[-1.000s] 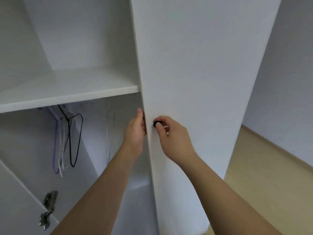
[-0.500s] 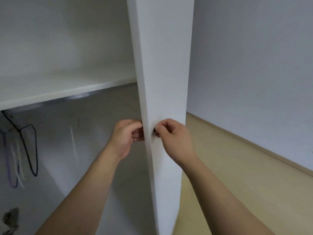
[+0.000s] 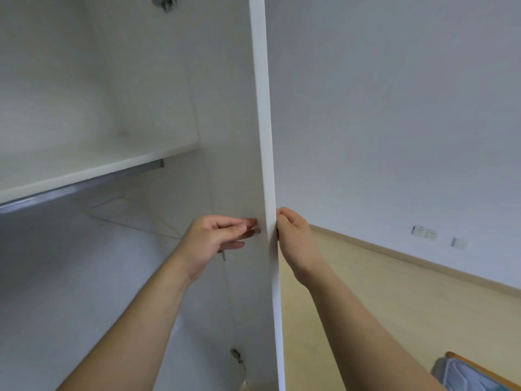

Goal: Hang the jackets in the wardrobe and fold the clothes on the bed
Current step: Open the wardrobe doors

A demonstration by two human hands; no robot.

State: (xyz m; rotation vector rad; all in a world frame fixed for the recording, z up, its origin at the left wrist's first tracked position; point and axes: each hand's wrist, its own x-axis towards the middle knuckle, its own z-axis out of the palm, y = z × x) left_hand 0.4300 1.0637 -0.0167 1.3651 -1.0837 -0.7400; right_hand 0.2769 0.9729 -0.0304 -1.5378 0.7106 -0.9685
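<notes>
The wardrobe door (image 3: 265, 136), edge-on and vertical at frame centre, is held from both sides. The left hand (image 3: 214, 238) is curled, pinching at its inner face. The right hand (image 3: 293, 241) is curled against the outer face, equally near. No jackets are seen.

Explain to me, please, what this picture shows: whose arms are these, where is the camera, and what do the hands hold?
There is no machine here: a person wears a camera on the head, so you look along their own arms. They stand at an open wardrobe and see its white door edge-on. The left hand reaches to the door's inner face, fingertips together; what they pinch is too small to tell. The right hand curls its grip on a small dark knob on the outer face, mostly hidden. Inside are a shelf and a metal rail beneath it. A bed corner shows lower right.
</notes>
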